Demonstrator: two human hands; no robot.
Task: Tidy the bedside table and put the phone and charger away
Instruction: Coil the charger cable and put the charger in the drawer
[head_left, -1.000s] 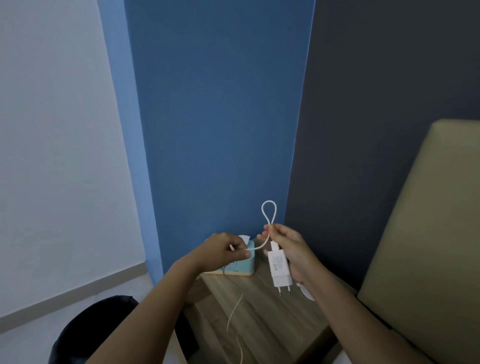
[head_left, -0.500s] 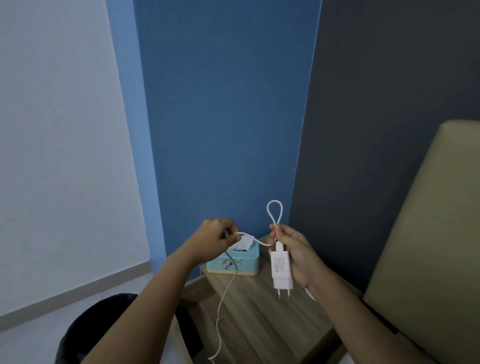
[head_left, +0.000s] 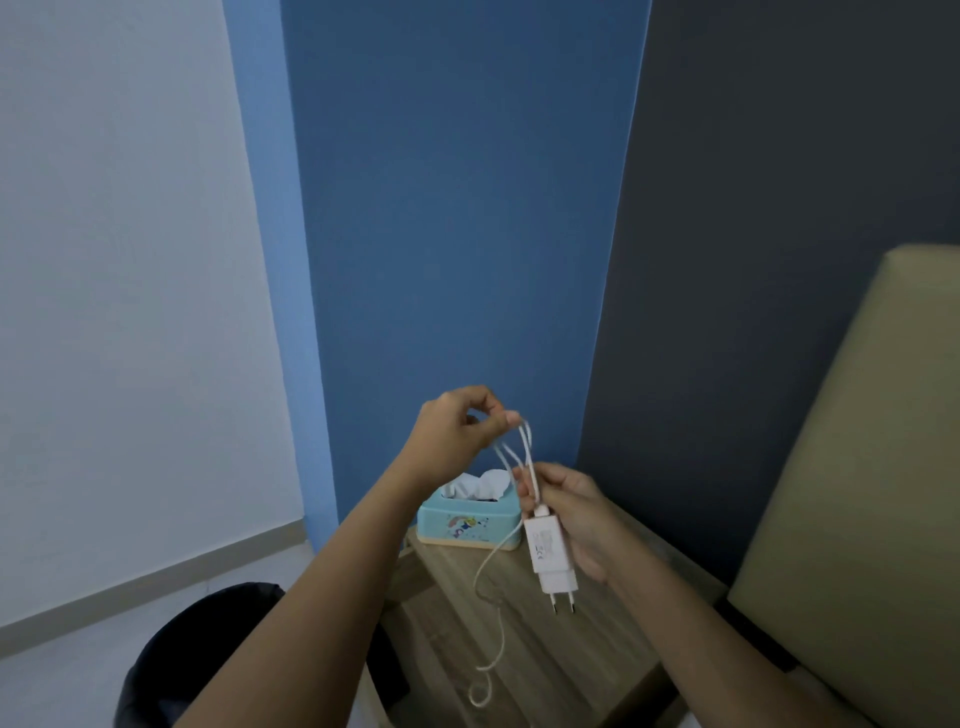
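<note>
- The blue wall (head_left: 457, 234) fills the middle of the view, with a pale wall (head_left: 119, 286) to its left and a dark grey wall (head_left: 779, 208) to its right.
- A tan padded headboard (head_left: 857, 493) stands at the right edge, just beside the table.
- The wooden bedside table (head_left: 597, 665) sits in the corner below the hands, its grain running toward the camera.
- A dark round bin (head_left: 208, 654) stands on the pale floor to the left of the table, partly hidden by the left forearm.
- A teal tissue box (head_left: 467, 525) with a cartoon print rests at the table's far left corner, white tissue poking out of its top.
- The right hand (head_left: 571, 514) is closed around the white charger (head_left: 550, 556), held above the table with its two prongs pointing down.
- The left hand (head_left: 457, 436) is raised higher, thumb and fingertips pinched on a loop of the white cable (head_left: 493, 571).
- The cable runs in blurred strands between the two hands, then hangs down in front of the tissue box and ends in a small curl over the table's near part.
- No phone is in view.
</note>
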